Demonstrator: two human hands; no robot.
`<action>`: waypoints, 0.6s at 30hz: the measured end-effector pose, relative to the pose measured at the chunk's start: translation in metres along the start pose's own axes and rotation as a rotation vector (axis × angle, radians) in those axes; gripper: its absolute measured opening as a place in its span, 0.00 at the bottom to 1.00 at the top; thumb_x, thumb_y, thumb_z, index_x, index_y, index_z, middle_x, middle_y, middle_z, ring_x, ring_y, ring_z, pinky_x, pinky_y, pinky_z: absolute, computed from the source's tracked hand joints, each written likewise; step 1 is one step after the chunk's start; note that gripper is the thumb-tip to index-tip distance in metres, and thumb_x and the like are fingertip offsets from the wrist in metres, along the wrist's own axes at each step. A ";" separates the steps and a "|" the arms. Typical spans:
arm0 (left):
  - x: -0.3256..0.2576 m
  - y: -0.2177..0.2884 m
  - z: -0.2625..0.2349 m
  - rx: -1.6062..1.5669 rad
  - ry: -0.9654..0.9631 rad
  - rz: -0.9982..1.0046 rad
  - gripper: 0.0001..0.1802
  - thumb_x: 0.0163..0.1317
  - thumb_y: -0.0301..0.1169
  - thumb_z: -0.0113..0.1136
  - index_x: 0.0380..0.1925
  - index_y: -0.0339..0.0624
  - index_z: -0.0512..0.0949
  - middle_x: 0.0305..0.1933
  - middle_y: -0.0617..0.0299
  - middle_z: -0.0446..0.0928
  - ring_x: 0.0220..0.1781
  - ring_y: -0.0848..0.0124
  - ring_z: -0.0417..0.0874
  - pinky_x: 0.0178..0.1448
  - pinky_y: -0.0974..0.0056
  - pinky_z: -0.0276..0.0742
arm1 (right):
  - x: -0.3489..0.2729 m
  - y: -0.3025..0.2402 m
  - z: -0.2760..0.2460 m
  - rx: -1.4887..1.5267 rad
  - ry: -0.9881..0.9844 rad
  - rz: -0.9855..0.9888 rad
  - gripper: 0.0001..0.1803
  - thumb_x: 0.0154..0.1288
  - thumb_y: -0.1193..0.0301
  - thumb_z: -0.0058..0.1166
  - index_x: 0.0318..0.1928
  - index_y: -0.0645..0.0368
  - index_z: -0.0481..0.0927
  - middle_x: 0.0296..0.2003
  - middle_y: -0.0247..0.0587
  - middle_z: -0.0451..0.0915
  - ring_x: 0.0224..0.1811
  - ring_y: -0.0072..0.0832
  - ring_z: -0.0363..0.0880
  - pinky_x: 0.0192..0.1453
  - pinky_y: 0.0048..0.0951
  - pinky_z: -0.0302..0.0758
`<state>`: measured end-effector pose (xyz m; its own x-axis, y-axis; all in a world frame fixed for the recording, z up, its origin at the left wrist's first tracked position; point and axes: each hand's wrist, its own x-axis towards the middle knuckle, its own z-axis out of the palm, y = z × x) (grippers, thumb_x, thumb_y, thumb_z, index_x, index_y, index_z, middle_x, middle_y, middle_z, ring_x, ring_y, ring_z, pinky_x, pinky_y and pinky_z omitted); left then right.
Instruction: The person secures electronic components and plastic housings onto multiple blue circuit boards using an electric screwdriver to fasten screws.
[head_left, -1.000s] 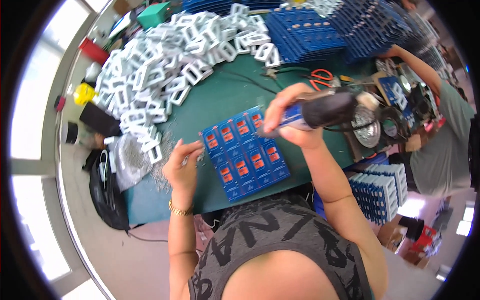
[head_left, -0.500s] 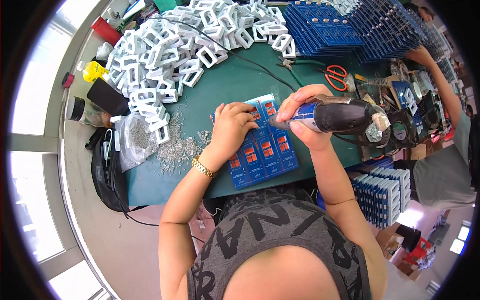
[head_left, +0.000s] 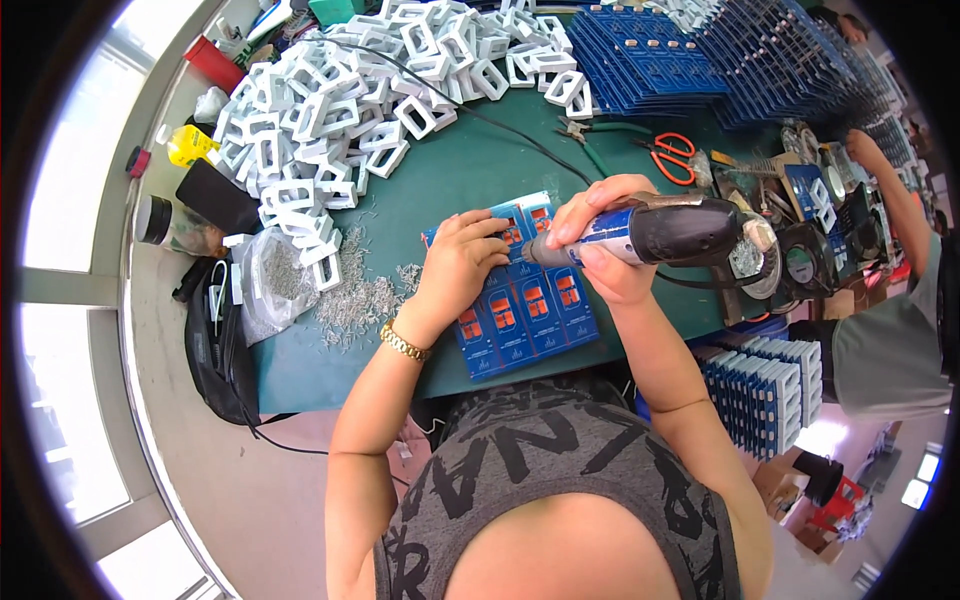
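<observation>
Under right grip (head_left: 600, 240), blue tray (head_left: 520, 310)

Head fisheye, looking steeply down, close over green table (head_left: 450, 180).

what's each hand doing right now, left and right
Left hand: not gripping, fingers pressed down on the blue panel of parts.
Right hand: closed around the electric screwdriver, its tip down at the panel.

Both bare forearms come up from the bottom edge and angle in toward each other. Left hand (head_left: 462, 262) is palm down, fingers bent and pressing flat, wrist slightly cocked. Right hand (head_left: 598, 240) is curled in a tight fist grip, knuckles up, thumb underneath.
</observation>
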<state>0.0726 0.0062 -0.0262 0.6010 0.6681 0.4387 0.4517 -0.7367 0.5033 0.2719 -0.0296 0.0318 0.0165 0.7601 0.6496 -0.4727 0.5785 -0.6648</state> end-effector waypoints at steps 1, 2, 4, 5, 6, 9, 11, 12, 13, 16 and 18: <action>0.000 0.000 0.000 -0.021 0.003 -0.016 0.06 0.50 0.28 0.67 0.29 0.40 0.84 0.50 0.61 0.82 0.59 0.58 0.76 0.62 0.53 0.69 | -0.001 0.002 0.000 0.017 0.006 -0.001 0.23 0.53 0.77 0.62 0.49 0.60 0.68 0.30 0.46 0.79 0.33 0.35 0.81 0.42 0.36 0.79; 0.001 0.001 0.000 -0.042 0.006 -0.032 0.06 0.50 0.27 0.67 0.30 0.40 0.84 0.50 0.61 0.82 0.59 0.58 0.76 0.61 0.54 0.70 | -0.002 0.003 0.001 0.015 0.008 -0.002 0.23 0.53 0.77 0.62 0.49 0.60 0.68 0.30 0.46 0.79 0.33 0.35 0.81 0.42 0.36 0.79; 0.001 0.001 -0.001 -0.047 0.005 -0.034 0.06 0.49 0.27 0.67 0.29 0.40 0.84 0.50 0.61 0.82 0.59 0.58 0.77 0.61 0.54 0.70 | -0.003 0.005 0.002 -0.016 0.037 -0.005 0.23 0.52 0.77 0.62 0.49 0.60 0.67 0.30 0.46 0.79 0.33 0.35 0.81 0.43 0.36 0.79; 0.002 0.001 -0.001 -0.051 0.006 -0.037 0.06 0.49 0.27 0.67 0.29 0.40 0.84 0.50 0.61 0.82 0.59 0.58 0.77 0.62 0.54 0.70 | -0.003 0.006 0.002 -0.017 0.040 -0.006 0.23 0.52 0.77 0.62 0.49 0.60 0.67 0.30 0.46 0.79 0.33 0.35 0.81 0.43 0.36 0.79; 0.002 0.002 -0.001 -0.053 0.004 -0.036 0.06 0.49 0.27 0.67 0.29 0.40 0.84 0.50 0.61 0.82 0.59 0.58 0.77 0.62 0.54 0.70 | -0.003 0.007 0.002 -0.016 0.038 -0.005 0.23 0.53 0.77 0.61 0.49 0.60 0.67 0.30 0.46 0.79 0.33 0.35 0.81 0.43 0.37 0.79; 0.002 0.003 -0.001 -0.062 0.001 -0.058 0.05 0.50 0.27 0.67 0.29 0.40 0.84 0.50 0.61 0.83 0.59 0.58 0.77 0.62 0.55 0.70 | -0.001 0.009 0.001 -0.033 0.015 -0.002 0.23 0.53 0.77 0.61 0.49 0.60 0.67 0.30 0.46 0.79 0.33 0.35 0.81 0.43 0.36 0.79; 0.002 0.003 -0.001 -0.048 -0.006 -0.066 0.05 0.50 0.26 0.67 0.29 0.40 0.84 0.49 0.62 0.83 0.59 0.58 0.77 0.63 0.55 0.70 | 0.000 0.009 0.002 -0.050 -0.007 0.002 0.23 0.53 0.78 0.61 0.49 0.60 0.67 0.30 0.46 0.79 0.33 0.34 0.81 0.43 0.36 0.79; 0.001 0.002 -0.001 -0.048 -0.005 -0.069 0.05 0.50 0.26 0.67 0.29 0.40 0.84 0.49 0.62 0.83 0.59 0.58 0.77 0.63 0.55 0.70 | 0.001 0.008 0.004 -0.077 -0.022 0.038 0.23 0.52 0.79 0.60 0.48 0.60 0.67 0.30 0.46 0.79 0.33 0.34 0.81 0.43 0.35 0.79; -0.001 0.000 -0.001 -0.045 -0.003 -0.061 0.06 0.49 0.26 0.68 0.29 0.40 0.83 0.52 0.60 0.82 0.59 0.58 0.77 0.63 0.55 0.70 | 0.003 0.008 0.007 -0.104 -0.039 0.075 0.23 0.52 0.80 0.59 0.48 0.60 0.67 0.30 0.46 0.79 0.33 0.33 0.81 0.44 0.35 0.79; -0.001 0.008 -0.012 0.016 0.027 -0.051 0.07 0.48 0.26 0.68 0.30 0.40 0.83 0.56 0.54 0.78 0.57 0.57 0.78 0.61 0.54 0.72 | 0.012 0.007 0.016 -0.127 -0.073 0.185 0.22 0.51 0.80 0.57 0.48 0.60 0.67 0.30 0.45 0.79 0.33 0.31 0.81 0.43 0.33 0.80; -0.004 0.014 -0.030 0.070 0.082 -0.183 0.09 0.48 0.25 0.69 0.31 0.39 0.81 0.58 0.49 0.76 0.54 0.56 0.79 0.56 0.56 0.75 | 0.019 0.010 0.018 -0.146 -0.110 0.181 0.21 0.50 0.81 0.57 0.46 0.60 0.67 0.30 0.44 0.79 0.33 0.30 0.80 0.41 0.31 0.79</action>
<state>0.0562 -0.0034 0.0015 0.4502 0.7957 0.4051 0.5950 -0.6056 0.5284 0.2518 -0.0143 0.0441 -0.1570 0.8231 0.5458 -0.3264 0.4783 -0.8152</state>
